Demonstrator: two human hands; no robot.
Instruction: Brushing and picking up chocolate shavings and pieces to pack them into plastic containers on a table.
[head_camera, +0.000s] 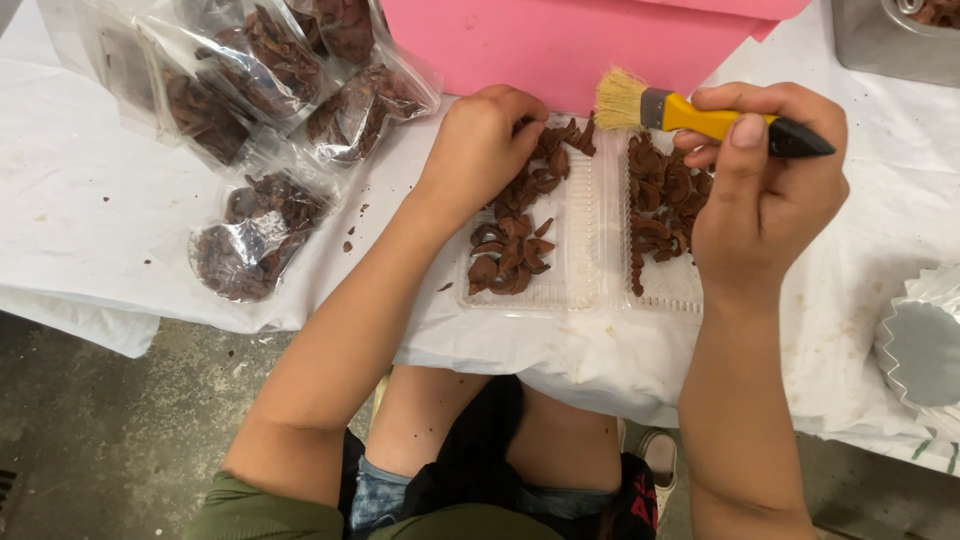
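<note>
White cloth (90, 200) covers the work table; bare concrete floor (120, 420) shows below its front edge. Landmark: a clear plastic two-compartment tray (590, 260) lying open near the table's front edge.

Tray, left compartment: a loose line of reddish-brown dried pieces (510, 255) running from back to front. Tray, right compartment: a denser heap of the same brown pieces (660, 200).

Left hand (480, 150): over the back of the left compartment, fingers curled down onto the pieces there. Whether it actually pinches any cannot be told; the fingertips are hidden.

Right hand (765, 190): above the right compartment, closed firmly around a small brush (700, 115) with yellow ferrule, black handle and pale bristles. Thumb lies across the handle; the bristles point left, held above the tray's centre ridge.

Left of tray: a cluster of clear plastic bags (270, 120) filled with the same brown material, some stacked; one bag (250, 240) lies nearest the table edge. A few crumbs sit between bags and tray.

Behind tray: a pink box (560, 45), plain-sided. Far right of tray: stacked pleated foil cups (925, 345). Back right: a grey metal container (885, 40).
</note>
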